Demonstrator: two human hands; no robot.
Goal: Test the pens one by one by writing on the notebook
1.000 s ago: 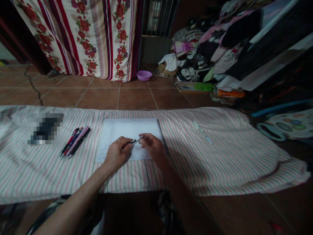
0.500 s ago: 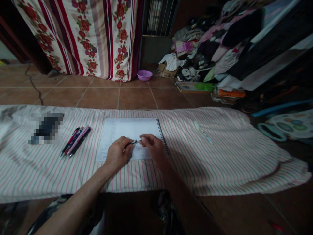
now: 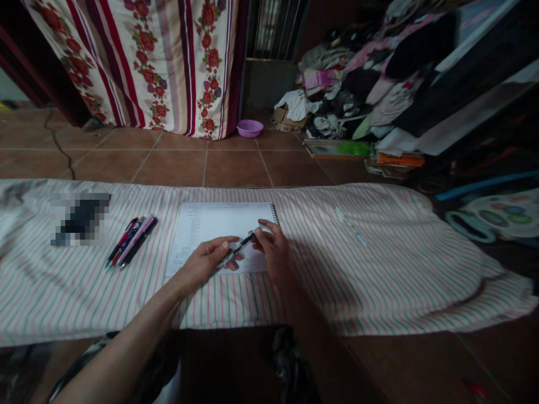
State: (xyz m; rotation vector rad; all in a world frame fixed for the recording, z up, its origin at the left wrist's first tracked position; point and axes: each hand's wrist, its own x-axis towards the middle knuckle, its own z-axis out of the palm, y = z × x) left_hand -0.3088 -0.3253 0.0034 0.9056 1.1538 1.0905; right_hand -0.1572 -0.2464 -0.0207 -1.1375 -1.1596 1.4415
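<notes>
Evidently, you have both hands busy with one slim pen [image 3: 241,244], held slantwise between them above the spiral-bound notebook [image 3: 223,216]. Your left hand [image 3: 205,259] grasps its lower stretch between thumb and fingers; your right hand [image 3: 275,249] appears to pinch the upper end (whether a cap sits under those fingertips, you can't tell from here). The step in hand looks like handling the pen by its two ends, so the next move calls for a firm left hold and light right fingertips. The pen looks black toward your right hand, paler and perhaps clear toward your left. Beyond your left hand, a bundle of pens [image 3: 132,242] lies on the striped cloth [image 3: 379,280].
</notes>
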